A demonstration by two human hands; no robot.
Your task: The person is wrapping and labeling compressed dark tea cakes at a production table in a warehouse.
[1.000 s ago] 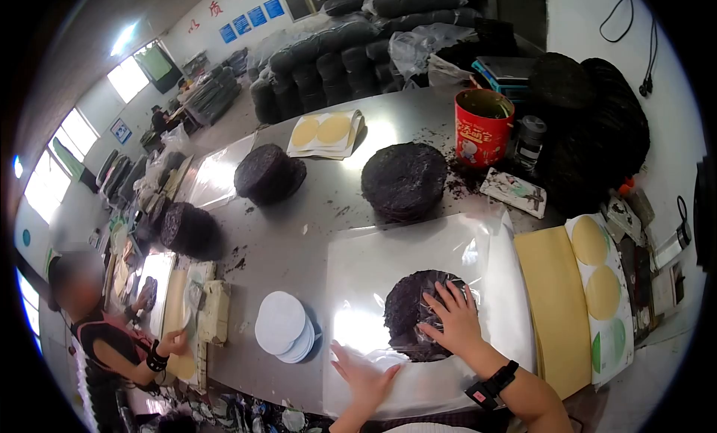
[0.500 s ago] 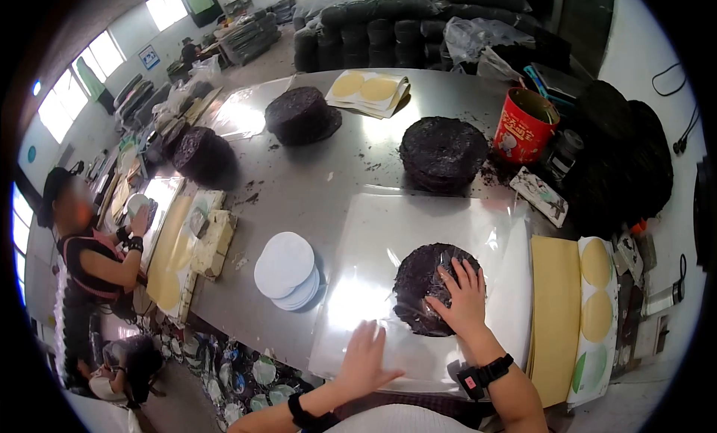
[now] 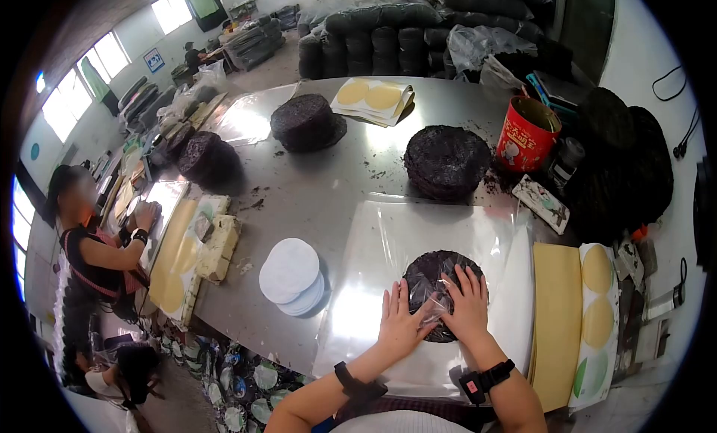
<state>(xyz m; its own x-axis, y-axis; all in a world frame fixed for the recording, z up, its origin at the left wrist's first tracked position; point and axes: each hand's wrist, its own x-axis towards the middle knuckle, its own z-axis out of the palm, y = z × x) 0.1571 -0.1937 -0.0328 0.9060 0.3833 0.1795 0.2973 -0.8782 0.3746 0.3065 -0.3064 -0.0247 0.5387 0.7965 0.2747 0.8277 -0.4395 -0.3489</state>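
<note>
While a person point(image 3: 97, 243) in a dark top works at the far left, a fanned pile of white round paper discs point(image 3: 290, 271) sits on the metal table point(image 3: 276, 216). Right of it, the left hand point(image 3: 401, 325) lies at the near left edge of a dark, rough round cake point(image 3: 433, 263), its grip open, fingers spread and thumb reaching over the cake. The cake rests on clear plastic sheets point(image 3: 366, 246), with shiny film over its top. The right hand point(image 3: 464, 306) lies on the cake's right part, grip open, fingers fanned out. Beyond the cake stands a thicker dark round stack point(image 3: 447, 160), then a red tin point(image 3: 528, 138). Brown paper point(image 3: 556, 321) and a label sheet point(image 3: 596, 325) lie farther right.
</note>
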